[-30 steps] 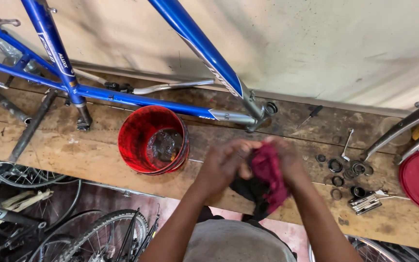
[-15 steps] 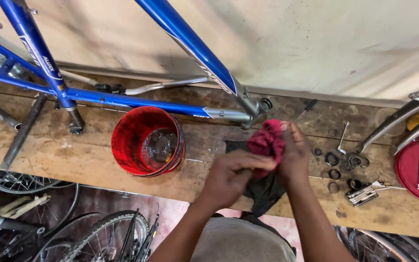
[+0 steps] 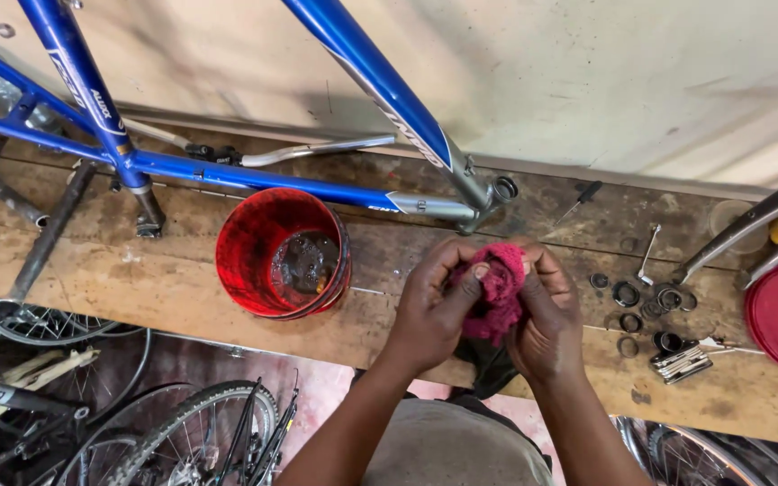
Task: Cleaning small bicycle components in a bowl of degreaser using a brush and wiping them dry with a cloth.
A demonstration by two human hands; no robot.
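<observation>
Both hands sit lower than half a second ago | left hand (image 3: 429,310) and right hand (image 3: 547,315) pinch red rag (image 3: 497,292) between them | over bench (image 3: 137,288), right of bucket (image 3: 281,256), near bearing rings (image 3: 646,306)

— Where's the bucket (image 3: 283,255)?
— On the bench (image 3: 119,288), left of the hands; the bicycle frame (image 3: 254,175) lies behind it.
— And the rings (image 3: 646,308)?
— Right of the hands, wheels (image 3: 182,441) below the near edge.
</observation>
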